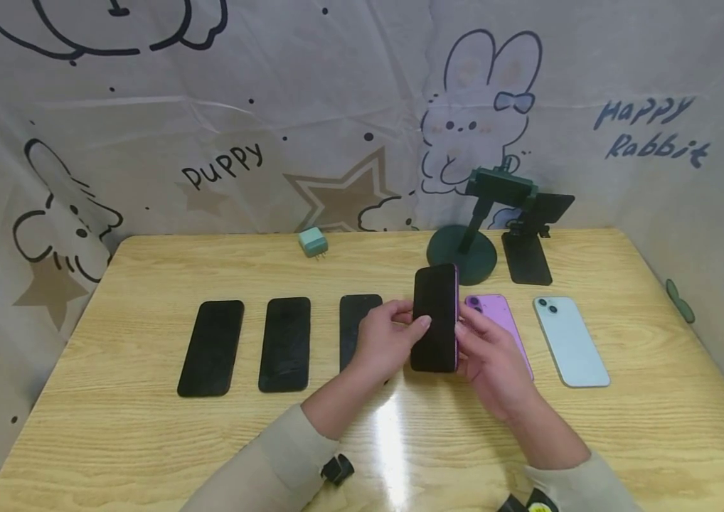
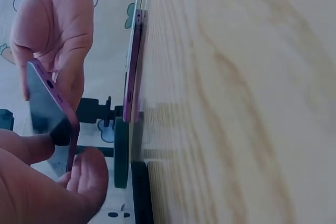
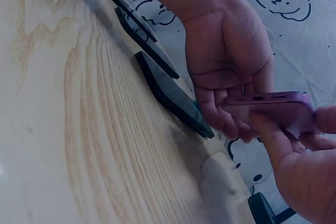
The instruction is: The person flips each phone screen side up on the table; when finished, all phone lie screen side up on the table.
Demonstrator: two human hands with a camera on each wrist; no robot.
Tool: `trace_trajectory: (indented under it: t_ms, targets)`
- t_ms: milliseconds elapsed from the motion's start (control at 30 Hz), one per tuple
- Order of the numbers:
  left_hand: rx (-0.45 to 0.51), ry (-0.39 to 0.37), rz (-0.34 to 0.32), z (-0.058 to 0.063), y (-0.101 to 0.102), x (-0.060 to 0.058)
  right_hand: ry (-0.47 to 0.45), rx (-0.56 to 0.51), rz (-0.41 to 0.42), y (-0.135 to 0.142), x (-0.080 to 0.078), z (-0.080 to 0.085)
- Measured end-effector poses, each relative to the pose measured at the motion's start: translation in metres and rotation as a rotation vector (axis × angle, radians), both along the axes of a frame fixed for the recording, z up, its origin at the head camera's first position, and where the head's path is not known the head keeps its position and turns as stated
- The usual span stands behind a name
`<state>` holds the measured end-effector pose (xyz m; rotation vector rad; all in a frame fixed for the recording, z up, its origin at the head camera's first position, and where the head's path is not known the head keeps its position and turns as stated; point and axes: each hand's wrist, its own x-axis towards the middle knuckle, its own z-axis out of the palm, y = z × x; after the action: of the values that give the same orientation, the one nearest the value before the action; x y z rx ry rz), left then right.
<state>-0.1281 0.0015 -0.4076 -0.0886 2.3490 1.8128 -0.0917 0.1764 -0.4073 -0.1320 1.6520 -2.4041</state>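
A smartphone [image 1: 437, 345] with a black screen and a purple frame is held up above the table, its screen towards the head camera. My left hand [image 1: 382, 343] grips its left side, thumb on the screen and fingers behind. On the opposite side, my right hand [image 1: 496, 370] holds the right edge, with fingers against the back in the right wrist view. Behind the right hand lies a purple phone [image 1: 501, 313], back up and partly covered. A black-screened phone [image 1: 355, 316] lies partly under my left hand.
Two more black-screened phones [image 1: 211, 348] lie at the left, and a pale blue phone [image 1: 571, 341] lies back up at the right. Along the table's back edge stand a green charger plug [image 1: 313, 242], a dark green stand [image 1: 462, 254] and a black holder [image 1: 526, 257].
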Motion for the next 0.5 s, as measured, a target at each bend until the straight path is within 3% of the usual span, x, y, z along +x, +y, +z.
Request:
trace_trajectory:
  t_ms: [200, 333, 500]
  targets:
    - [0.008, -0.027, 0.088, 0.000, 0.002, -0.002, -0.072, 0.229, -0.107, 0.003, -0.005, 0.000]
    - [0.046, -0.046, 0.069, 0.000, 0.001, -0.002, -0.138, 0.380, -0.152, 0.006, -0.010, -0.001]
    - [0.096, -0.062, 0.052, -0.001, 0.001, -0.001, -0.188, 0.439, -0.170, 0.012, -0.014, -0.004]
